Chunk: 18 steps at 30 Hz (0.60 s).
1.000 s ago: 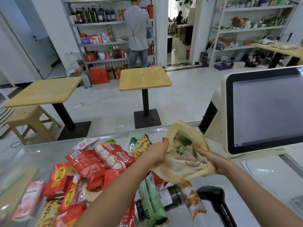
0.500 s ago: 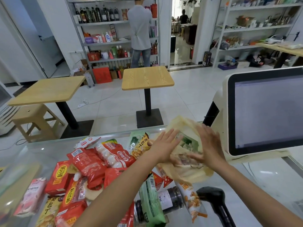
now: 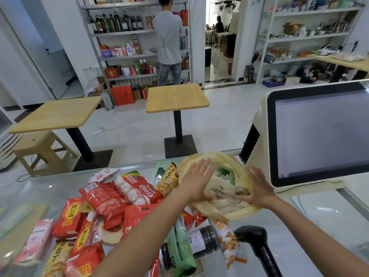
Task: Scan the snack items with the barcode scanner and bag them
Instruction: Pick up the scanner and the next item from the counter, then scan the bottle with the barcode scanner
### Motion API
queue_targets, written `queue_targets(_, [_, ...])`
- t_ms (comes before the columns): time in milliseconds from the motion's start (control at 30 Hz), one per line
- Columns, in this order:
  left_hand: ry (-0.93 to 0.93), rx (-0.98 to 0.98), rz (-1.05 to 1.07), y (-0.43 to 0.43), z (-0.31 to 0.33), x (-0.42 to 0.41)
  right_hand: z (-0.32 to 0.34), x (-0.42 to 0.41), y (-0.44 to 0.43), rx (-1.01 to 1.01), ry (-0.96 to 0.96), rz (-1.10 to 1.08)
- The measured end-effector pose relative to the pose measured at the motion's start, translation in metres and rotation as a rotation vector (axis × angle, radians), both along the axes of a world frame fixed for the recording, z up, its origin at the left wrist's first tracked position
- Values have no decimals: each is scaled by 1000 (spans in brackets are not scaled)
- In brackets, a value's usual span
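Head view: left hand [image 3: 196, 182] and right hand [image 3: 257, 186] both flat, fingers straight, pressing yellow bag [image 3: 227, 208] mid-frame. Scanner [image 3: 252, 235] on desk [image 3: 311, 220], lower right.

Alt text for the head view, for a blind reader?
The left hand and right hand rest flat on a yellowish plastic bag at a glass counter. Snack packets lie piled to its left; a black barcode scanner is nearer.

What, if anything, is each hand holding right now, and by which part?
Nothing is gripped. The left hand and right hand lie flat, fingers straight, on opposite sides of the yellow plastic bag, pressing rather than grasping it.
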<state>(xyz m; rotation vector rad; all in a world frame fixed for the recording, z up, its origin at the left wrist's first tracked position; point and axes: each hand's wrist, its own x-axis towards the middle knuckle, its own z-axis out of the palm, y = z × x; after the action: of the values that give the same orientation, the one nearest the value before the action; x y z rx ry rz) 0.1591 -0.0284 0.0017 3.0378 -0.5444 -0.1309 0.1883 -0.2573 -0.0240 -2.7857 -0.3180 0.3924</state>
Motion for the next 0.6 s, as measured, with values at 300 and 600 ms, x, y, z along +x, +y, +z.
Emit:
queue_targets(300, [-384, -257, 139, 4, 2, -128, 6, -93, -32, 509, -236, -320])
queue_targets(600, [28, 208, 284, -36, 9, -154, -12, -147, -15, 461, 394, -436])
